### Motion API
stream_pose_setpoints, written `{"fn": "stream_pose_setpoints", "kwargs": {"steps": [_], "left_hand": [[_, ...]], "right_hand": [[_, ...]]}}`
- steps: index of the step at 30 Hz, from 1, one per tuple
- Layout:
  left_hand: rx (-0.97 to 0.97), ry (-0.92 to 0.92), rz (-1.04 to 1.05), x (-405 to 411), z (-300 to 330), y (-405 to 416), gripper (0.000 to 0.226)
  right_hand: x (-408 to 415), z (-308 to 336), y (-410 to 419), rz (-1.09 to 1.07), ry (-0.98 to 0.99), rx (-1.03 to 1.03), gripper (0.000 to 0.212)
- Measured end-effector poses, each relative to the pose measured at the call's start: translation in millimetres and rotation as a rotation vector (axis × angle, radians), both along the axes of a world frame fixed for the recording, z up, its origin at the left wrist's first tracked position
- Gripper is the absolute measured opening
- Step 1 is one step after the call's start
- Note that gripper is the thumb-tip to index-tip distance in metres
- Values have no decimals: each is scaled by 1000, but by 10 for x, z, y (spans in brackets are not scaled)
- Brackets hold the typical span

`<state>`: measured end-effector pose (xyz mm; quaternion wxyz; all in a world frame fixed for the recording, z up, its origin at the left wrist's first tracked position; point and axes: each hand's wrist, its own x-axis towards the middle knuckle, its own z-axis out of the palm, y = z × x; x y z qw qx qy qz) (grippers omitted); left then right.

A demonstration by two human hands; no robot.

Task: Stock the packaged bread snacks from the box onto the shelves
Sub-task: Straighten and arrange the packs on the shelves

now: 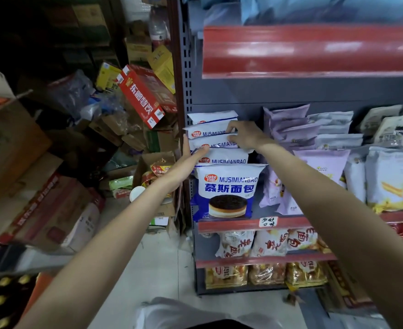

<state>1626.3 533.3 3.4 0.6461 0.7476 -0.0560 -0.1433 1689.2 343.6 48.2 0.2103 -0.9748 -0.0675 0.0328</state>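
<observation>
A row of white and blue bread packs [222, 162] stands on the left end of the middle shelf [229, 226], one behind the other. The front pack [224, 189] says "Date" in a red spot, "MUSIMIANBAO" in blue letters, and big blue Chinese words above a picture of a round cake with a dark top. The packs behind it show the same "Date" and "MUSIMIANBAO" along their tops. The right hand [245, 136] reaches into the row, and its fingers curl over the top edge of one of the back packs and pinch it. The left hand [191, 160] is flat with straight fingers, pressing on the left side of the row. Next to the row stand light purple packs [288, 129] and white packs [386, 176] with yellow pictures. A small white tag [268, 221] with handwriting sticks on the red shelf edge. On the shelf below lie white bags with red Chinese writing [269, 242], and under those are golden bags [264, 274]. To the left, on the floor, is a pile of brown boxes [12, 143], and a red box [143, 98] with white Chinese letters leans on top.
</observation>
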Motion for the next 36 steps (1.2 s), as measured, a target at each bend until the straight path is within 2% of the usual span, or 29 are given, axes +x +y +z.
{"fn": "stream_pose_setpoints", "kwargs": {"steps": [2,5,7,10,13,16,22,25,27,29,31,36], "left_hand": [[-10,3,17,-10,-5,0,90],[3,11,32,1,-24,36,81],[52,4,69,27,-1,69,78],[36,-84,140,144,84,129,73],[53,-68,80,322,128,116,71],[94,4,26,434,105,7,72],[151,18,61,506,-1,-104,73],[157,-10,64,512,-12,-140,71],[185,-63,50,536,-10,-108,72],[225,-117,58,586,-13,-27,75],[286,-166,63,613,-25,47,78],[299,-236,58,494,22,154,72]], "right_hand": [[6,-39,33,-14,2,27,22],[8,-83,43,2,14,4,27],[30,-78,9,6,7,-5,33],[73,-21,-48,46,-52,93,48],[114,-30,-47,93,-5,62,59],[164,-100,-4,49,86,31,61],[164,-124,-57,-16,32,50,65],[164,-123,-103,-13,82,39,67],[201,-111,-86,-26,69,-4,65],[265,-78,-46,-29,-28,-102,62],[341,-59,-10,33,-84,-193,59],[366,-96,122,128,39,-275,56]]}}
